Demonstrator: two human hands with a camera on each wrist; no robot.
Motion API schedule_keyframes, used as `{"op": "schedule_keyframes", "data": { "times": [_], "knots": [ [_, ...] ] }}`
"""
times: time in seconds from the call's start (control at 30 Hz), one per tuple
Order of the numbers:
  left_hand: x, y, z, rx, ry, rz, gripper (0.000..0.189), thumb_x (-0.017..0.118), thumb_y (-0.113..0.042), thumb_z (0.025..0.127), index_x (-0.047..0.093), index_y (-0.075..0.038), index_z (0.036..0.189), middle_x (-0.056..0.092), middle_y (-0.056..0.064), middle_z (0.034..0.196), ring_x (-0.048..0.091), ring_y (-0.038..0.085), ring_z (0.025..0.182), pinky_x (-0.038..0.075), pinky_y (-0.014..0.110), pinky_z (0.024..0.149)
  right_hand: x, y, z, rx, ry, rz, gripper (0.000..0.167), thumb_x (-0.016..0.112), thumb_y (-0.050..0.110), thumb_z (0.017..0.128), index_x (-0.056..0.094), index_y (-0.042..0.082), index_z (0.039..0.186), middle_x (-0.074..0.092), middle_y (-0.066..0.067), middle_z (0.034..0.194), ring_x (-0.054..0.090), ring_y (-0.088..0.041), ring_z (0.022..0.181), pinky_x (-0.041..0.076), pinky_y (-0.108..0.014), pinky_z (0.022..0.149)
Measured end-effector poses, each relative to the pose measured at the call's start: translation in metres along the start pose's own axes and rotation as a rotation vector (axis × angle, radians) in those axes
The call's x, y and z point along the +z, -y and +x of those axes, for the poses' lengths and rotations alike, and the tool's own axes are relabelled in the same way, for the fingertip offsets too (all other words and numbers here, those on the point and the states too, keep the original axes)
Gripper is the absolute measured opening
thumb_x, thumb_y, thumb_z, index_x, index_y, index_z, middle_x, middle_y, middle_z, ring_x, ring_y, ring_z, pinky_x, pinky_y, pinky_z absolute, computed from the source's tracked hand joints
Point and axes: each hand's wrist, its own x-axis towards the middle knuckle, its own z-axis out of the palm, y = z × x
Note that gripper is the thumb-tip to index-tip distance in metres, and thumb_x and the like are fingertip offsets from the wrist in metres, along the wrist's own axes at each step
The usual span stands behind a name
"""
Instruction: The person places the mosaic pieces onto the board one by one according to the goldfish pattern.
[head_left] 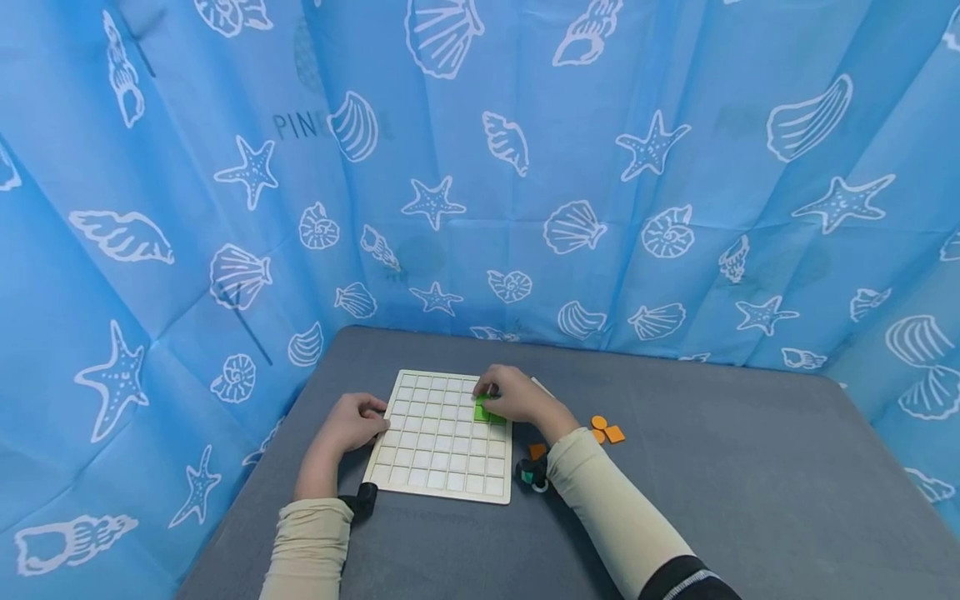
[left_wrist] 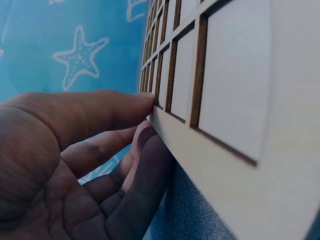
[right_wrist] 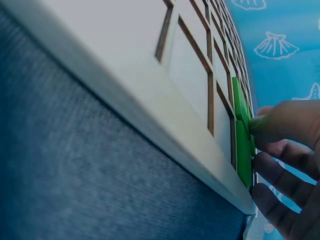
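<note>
A pale wooden grid board with rows of square recesses lies on the grey table. My left hand is at its left edge; in the left wrist view the thumb rests on the rim and the other fingers bend against the side below. Over the board's right side, my right hand pinches a small green tile among other green tiles set on the grid. In the right wrist view the thumb touches the green pieces, while the fingertips behind them are partly hidden.
Orange pieces, round and square, lie right of the board, with another orange piece near the right wrist. A pale edge shows behind the right hand. A blue shell-patterned curtain hangs behind the table.
</note>
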Motion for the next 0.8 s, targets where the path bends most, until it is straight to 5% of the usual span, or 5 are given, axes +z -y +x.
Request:
{"op": "schedule_keyframes", "data": {
  "times": [0.37,0.8],
  "knots": [
    [0.0,0.0,-0.003,0.013,-0.002,-0.004,0.036,0.072,-0.007,0.096,0.067,0.006,0.129,0.07,0.019,0.099,0.069,0.024,0.08,0.059,0.041,0.071,-0.013,0.0,-0.015,-0.011,-0.014,0.026,0.02,0.069,0.005,0.098,0.079,0.006,0.115,0.071,-0.009,0.114,0.066,-0.023,0.101,0.057,-0.039,0.087],
    [0.0,-0.001,-0.002,0.005,-0.006,-0.004,0.035,0.072,-0.008,0.096,0.068,0.005,0.128,0.071,0.018,0.099,0.07,0.023,0.079,0.06,0.04,0.071,-0.044,-0.017,-0.067,-0.025,-0.07,0.061,0.019,0.069,0.011,0.102,0.077,0.003,0.117,0.07,-0.009,0.111,0.066,-0.022,0.098,0.058,-0.035,0.08]
  ]
}}
